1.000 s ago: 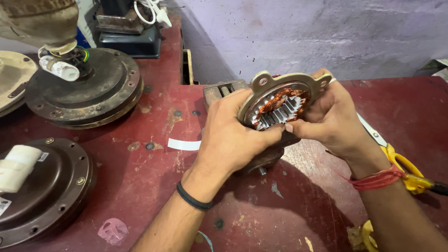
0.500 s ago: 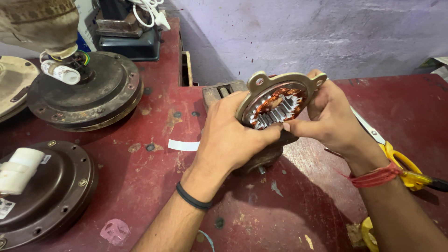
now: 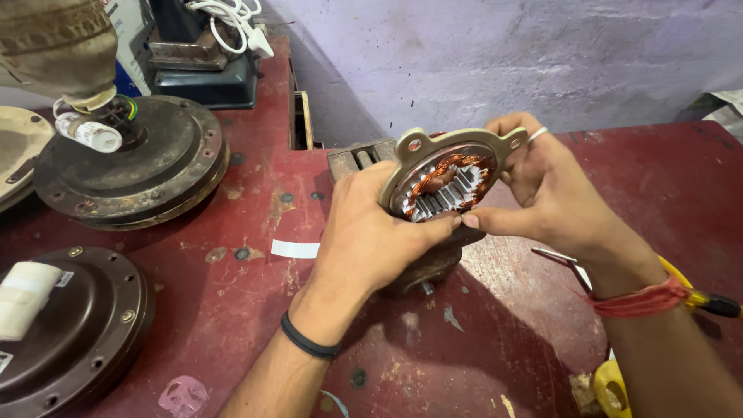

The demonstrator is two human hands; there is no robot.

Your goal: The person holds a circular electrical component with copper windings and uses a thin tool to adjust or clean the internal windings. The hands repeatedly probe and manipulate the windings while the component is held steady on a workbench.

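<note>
Both hands hold a round motor stator (image 3: 445,182) tilted up above the red desk (image 3: 495,310). The left hand (image 3: 371,236) grips its lower left rim; the right hand (image 3: 549,197) pinches its right edge, thumbs nearly meeting. Copper windings show inside. Two dark fan motor housings (image 3: 131,166) sit on the left, and yellow-handled scissors (image 3: 619,325) lie under the right wrist.

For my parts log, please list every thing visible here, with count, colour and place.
stator: one, copper windings in a grey metal frame, held up at centre
motor housings: two full, dark brown, left side; a third, paler one cut by the left edge
vise: one, grey, behind the stator
scissors: one pair, yellow handles, right
white strip: one, on the table
table: one, dark red
left hand: grip on the stator's lower edge, black wristband
right hand: grip on the stator's right side, red wrist thread
</note>
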